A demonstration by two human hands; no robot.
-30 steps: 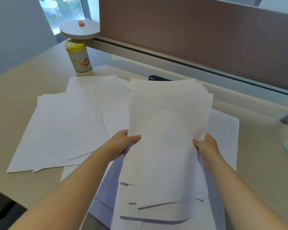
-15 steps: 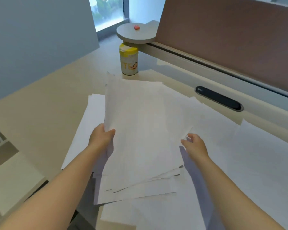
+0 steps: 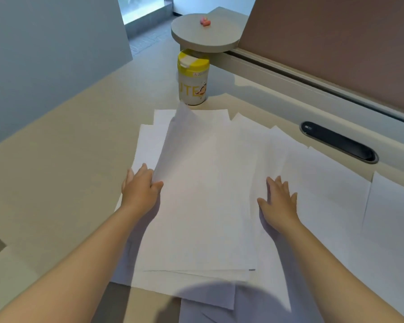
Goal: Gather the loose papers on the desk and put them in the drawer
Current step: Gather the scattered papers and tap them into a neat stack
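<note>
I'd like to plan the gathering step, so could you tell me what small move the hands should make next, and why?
Probably slide the right hand outward to sweep the sheets on the right in toward the stack. The stack lies on the desk; the left hand holds its lifted left edge, while the right hand rests open and flat on paper. Sheets lie fanned out to the right, not yet gathered.
</note>
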